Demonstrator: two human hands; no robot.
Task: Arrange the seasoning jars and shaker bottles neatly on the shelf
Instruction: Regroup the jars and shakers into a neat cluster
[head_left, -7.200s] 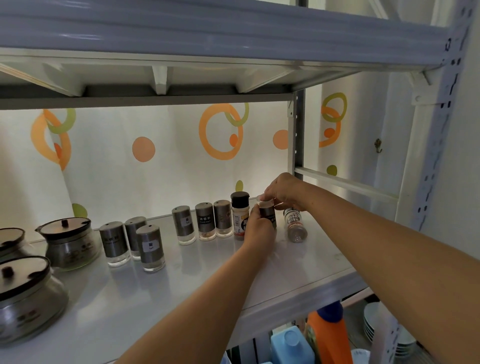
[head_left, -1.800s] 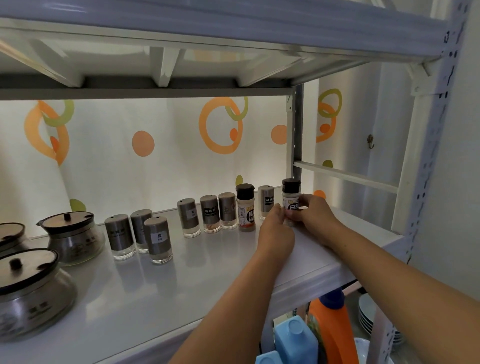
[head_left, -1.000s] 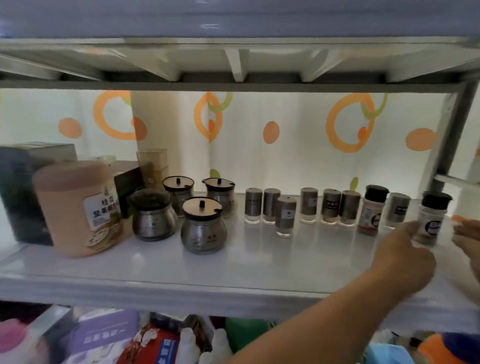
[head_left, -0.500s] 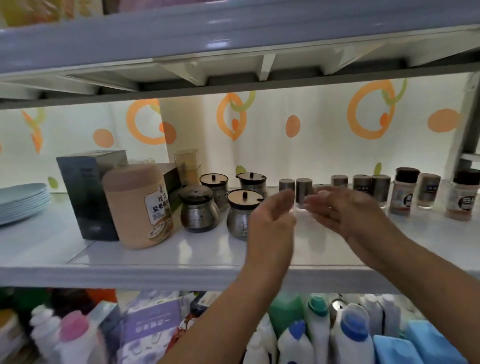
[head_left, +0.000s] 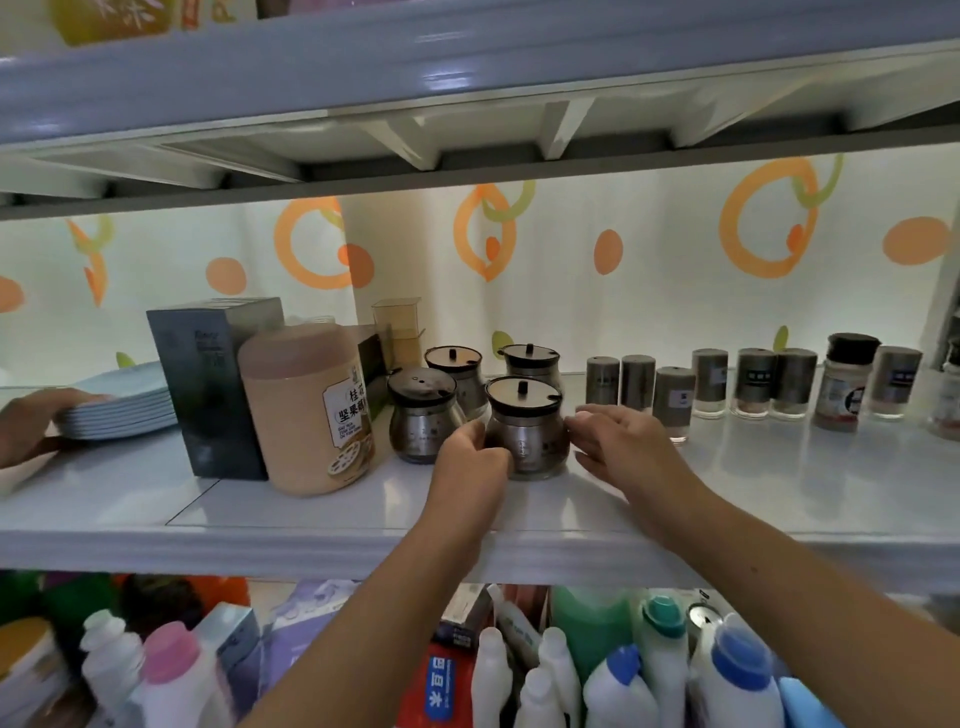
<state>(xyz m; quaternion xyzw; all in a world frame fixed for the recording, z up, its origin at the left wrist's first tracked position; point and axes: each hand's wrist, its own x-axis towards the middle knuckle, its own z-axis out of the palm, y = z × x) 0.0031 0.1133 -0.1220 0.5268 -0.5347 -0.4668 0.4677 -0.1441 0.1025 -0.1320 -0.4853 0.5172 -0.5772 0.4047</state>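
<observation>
Several round steel seasoning jars with dark lids stand mid-shelf. My left hand (head_left: 470, 460) curls against the left side of the front right jar (head_left: 525, 439). My right hand (head_left: 618, 447) has its fingertips at that jar's right side, fingers nearly straight. Another jar (head_left: 422, 431) stands just left of it, and two more (head_left: 456, 371) (head_left: 531, 366) stand behind. To the right, a row of small steel shaker bottles (head_left: 709, 382) runs along the white shelf (head_left: 779, 499). A black-capped spice bottle (head_left: 845, 387) stands among them.
A beige canister (head_left: 306, 410) and a dark box (head_left: 213, 384) stand left of the jars. Another person's hand (head_left: 26, 426) rests on a stack of pale plates (head_left: 124, 400) at far left. Cleaning bottles (head_left: 623, 686) fill the lower shelf.
My view swung left from the shaker row's right end. Both hands left the black-capped bottle, moved left and closed in around the front steel jar.
</observation>
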